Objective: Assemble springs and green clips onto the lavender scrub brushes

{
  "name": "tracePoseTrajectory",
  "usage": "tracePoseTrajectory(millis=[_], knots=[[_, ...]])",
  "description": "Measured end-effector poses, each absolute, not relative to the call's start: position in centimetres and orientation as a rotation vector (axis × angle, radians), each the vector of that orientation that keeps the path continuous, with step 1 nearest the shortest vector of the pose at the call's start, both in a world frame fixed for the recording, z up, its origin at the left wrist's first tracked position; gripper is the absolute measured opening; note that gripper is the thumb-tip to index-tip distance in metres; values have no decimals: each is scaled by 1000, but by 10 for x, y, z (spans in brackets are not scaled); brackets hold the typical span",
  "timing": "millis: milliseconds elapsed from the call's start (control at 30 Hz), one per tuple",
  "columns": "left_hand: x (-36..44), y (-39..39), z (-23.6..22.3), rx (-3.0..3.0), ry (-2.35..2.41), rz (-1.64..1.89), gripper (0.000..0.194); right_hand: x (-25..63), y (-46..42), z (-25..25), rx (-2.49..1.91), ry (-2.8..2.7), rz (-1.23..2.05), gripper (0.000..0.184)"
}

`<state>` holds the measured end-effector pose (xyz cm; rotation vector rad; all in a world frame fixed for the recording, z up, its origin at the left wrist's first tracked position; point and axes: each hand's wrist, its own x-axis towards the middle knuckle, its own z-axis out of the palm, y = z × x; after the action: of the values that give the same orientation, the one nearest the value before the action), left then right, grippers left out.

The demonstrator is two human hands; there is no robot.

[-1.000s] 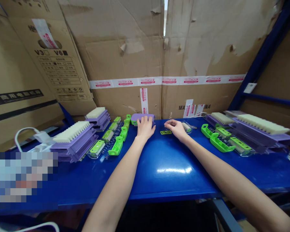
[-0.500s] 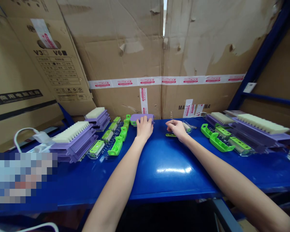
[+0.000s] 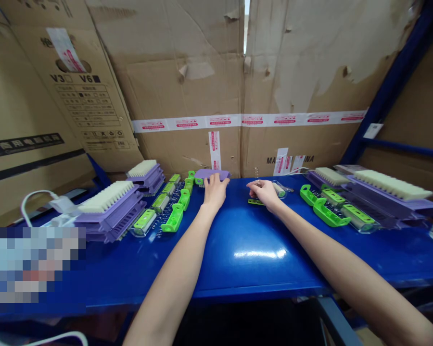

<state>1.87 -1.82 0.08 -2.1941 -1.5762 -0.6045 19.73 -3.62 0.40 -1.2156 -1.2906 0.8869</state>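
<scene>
At the back centre of the blue table lies a purple brush body [image 3: 216,173] with a green end and some bristles showing beneath. My left hand [image 3: 215,190] rests at its near edge, fingers spread and apart. My right hand [image 3: 267,192] is closed in a pinch to the right. What its fingertips hold is too small to make out. Just below that hand lies a small flat green strip [image 3: 255,202]. A clear part with green [image 3: 280,189] sits right behind its knuckles, and a metal spring [image 3: 256,171] shows behind the fingers.
Purple brush heads with cream bristles [image 3: 106,197] are stacked at left, more purple brush heads [image 3: 389,185] at right. Green handles [image 3: 173,218], clear green-topped boxes [image 3: 144,221] and springs stand in rows. White cables and a plug [image 3: 63,205] lie far left. Cardboard [image 3: 187,96] walls the back.
My left hand has shifted slightly toward me, its fingers lower on the purple brush body. My right hand stays nearly in place, with a small change at the fingertips.
</scene>
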Motion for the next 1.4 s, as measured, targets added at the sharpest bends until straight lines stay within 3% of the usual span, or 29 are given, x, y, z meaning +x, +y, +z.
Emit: tracePoseTrajectory(millis=[667,867,1033,1300,1400], knots=[[28,-26,7,-2337,-1409,-626,24,199,-37,4,-1216,-1325,949,8],[26,-25,6,-2230,-1470,-711,39,197,-38,4,-1231,-1323,951,17],[21,-21,-1,-2151,-1640,-649,57,199,-37,5,-1225,-1368,993,11],[22,-21,-2,-2250,-1611,-524,57,198,-36,1,-1181,-1438,1009,6],[24,-22,-1,-2268,-1597,-517,57,196,-35,-1,-1180,-1512,978,25]])
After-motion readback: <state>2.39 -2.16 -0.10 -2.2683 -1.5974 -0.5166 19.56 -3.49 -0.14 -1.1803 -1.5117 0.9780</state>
